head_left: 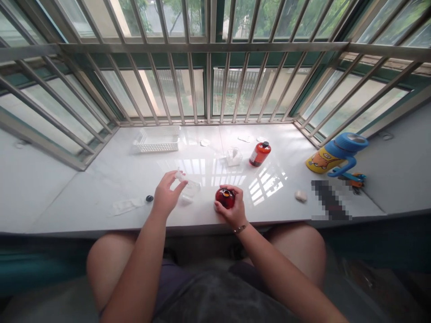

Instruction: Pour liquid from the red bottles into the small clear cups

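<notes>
My right hand is wrapped round a dark red bottle that stands uncapped on the white ledge, its round mouth facing up. To the left, my left hand pinches a small clear plastic piece between thumb and fingers; its exact kind is hard to make out. Just right of that hand, a clear plastic container rests on the ledge, its outline faint against the glare. A small black cap lies left of my left wrist, beside a flat whitish wrapper.
At the back stand a white basket, a tissue pack and a capped red bottle. On the right are a beige lump, a blue-and-yellow flask and a pixelated dark object. Metal bars enclose the ledge.
</notes>
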`<state>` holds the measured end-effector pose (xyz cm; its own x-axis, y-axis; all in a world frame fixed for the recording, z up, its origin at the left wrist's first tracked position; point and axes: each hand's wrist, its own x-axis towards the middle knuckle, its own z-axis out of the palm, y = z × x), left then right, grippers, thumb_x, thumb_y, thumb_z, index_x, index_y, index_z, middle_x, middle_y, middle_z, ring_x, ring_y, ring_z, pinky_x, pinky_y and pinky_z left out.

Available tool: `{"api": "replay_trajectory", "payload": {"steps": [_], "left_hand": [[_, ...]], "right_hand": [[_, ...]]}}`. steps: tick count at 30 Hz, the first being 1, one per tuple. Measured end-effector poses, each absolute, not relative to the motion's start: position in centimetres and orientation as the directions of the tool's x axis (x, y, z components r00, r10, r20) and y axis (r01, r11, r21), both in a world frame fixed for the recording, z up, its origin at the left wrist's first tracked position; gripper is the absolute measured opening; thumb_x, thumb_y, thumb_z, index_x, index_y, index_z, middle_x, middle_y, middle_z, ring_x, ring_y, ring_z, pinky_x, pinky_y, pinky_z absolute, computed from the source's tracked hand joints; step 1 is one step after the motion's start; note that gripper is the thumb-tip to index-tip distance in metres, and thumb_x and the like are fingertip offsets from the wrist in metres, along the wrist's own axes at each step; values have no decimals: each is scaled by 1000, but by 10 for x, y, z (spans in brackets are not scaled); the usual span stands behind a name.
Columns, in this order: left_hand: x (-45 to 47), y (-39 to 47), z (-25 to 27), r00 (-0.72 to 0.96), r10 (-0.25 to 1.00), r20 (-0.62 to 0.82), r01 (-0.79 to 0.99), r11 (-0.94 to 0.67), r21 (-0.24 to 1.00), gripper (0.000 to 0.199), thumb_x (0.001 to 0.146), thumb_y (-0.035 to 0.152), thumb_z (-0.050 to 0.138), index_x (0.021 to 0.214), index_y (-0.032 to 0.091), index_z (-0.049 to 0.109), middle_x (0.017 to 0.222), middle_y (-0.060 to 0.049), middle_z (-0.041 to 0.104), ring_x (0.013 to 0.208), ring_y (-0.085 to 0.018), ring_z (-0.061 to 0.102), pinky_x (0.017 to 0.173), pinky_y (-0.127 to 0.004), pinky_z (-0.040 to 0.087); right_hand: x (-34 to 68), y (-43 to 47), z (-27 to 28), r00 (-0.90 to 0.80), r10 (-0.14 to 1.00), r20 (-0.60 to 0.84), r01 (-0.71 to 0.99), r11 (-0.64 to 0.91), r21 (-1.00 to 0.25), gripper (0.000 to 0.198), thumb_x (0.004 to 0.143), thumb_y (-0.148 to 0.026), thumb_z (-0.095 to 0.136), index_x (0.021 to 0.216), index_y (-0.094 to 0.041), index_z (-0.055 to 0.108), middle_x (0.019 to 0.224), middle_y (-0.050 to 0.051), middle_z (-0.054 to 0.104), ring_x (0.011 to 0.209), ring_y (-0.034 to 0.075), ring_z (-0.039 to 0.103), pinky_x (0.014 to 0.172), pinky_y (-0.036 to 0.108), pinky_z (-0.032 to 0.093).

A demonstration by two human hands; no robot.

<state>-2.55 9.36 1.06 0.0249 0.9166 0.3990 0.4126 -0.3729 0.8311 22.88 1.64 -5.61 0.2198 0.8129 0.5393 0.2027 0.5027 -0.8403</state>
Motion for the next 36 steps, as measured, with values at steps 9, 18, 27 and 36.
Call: {"api": "replay_trajectory", "payload": {"steps": [9, 18, 27, 36], "left_hand": [[-45, 63, 43, -10, 832, 555, 538, -463, 705, 33, 103, 41, 67, 131, 25, 69, 139, -12, 67, 133, -28, 65, 118, -49, 51], [-165, 45, 22, 15, 875, 483, 988, -87, 126, 32, 102, 26, 56, 129, 21, 73, 151, -18, 59, 143, -40, 49, 126, -66, 31], [-220, 62, -56, 78, 968, 237, 952, -143, 271, 44, 95, 33, 49, 128, 21, 74, 148, -19, 64, 141, -40, 55, 121, -60, 44], [-205, 45, -49, -3, 929, 371, 929, -134, 345, 59, 99, 45, 47, 147, 12, 59, 159, -25, 53, 155, -46, 40, 126, -67, 34]], "right_hand": [[229, 14, -56, 220, 817, 533, 219, 491, -843, 59, 87, -34, 85, 132, -29, 48, 131, 13, 67, 124, 30, 69, 106, 54, 58], [229, 13, -58, 221, 816, 535, 215, 494, -842, 59, 86, -31, 86, 132, -28, 49, 133, 14, 66, 125, 31, 69, 106, 54, 58], [228, 12, -57, 222, 823, 524, 239, 475, -847, 59, 85, -34, 85, 131, -28, 48, 132, 14, 66, 124, 31, 69, 105, 56, 58], [234, 23, -59, 209, 849, 486, 261, 430, -864, 60, 86, -38, 86, 131, -28, 49, 135, 12, 65, 125, 29, 67, 111, 56, 54]]}}
